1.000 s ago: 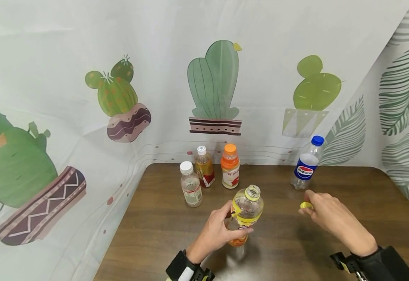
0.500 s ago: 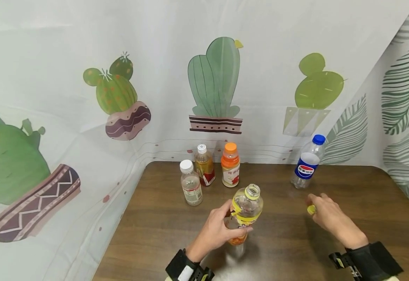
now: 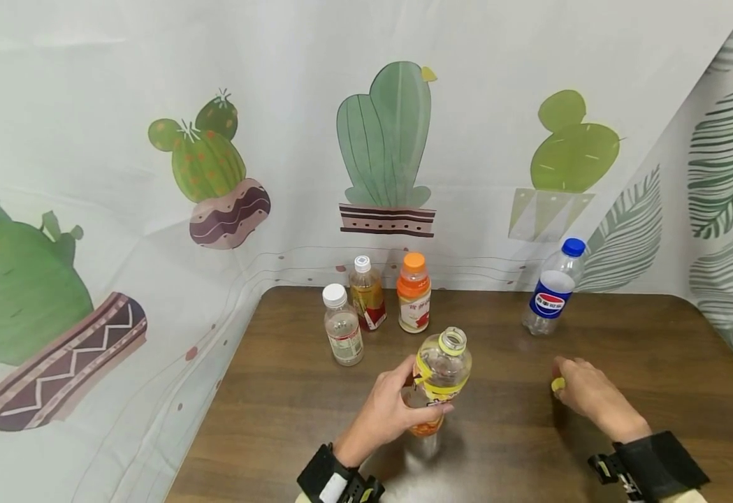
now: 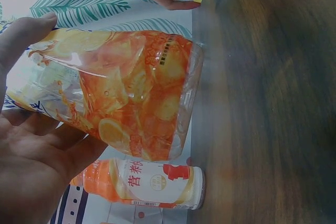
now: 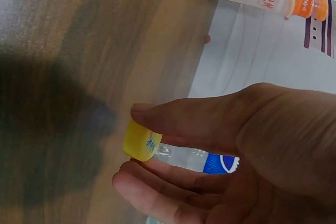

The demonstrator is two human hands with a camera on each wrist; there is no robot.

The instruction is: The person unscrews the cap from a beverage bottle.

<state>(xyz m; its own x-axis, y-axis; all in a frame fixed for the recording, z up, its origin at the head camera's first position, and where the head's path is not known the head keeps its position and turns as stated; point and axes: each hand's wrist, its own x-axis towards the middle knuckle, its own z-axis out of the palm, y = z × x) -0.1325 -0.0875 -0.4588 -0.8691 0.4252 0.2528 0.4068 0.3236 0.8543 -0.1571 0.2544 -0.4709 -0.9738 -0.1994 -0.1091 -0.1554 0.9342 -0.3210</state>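
Wood-grain worktop (image 3: 498, 454) spreads across the lower frame. At lower centre, my left hand (image 3: 391, 412) grips the yellow-labelled plastic bottle (image 3: 444, 372), its mouth uncovered; lower right, my right hand (image 3: 592, 397) pinches a yellow cap (image 5: 140, 142). Uncapping looks done; releasing both seems left.

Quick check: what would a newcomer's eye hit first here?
Likely the uncapped yellow-banded bottle in the left grip, low and near centre in the head view. Next, the bright yellow cap pinched in the right grip. Then the blue-capped bottle at the back of the table, right of centre.
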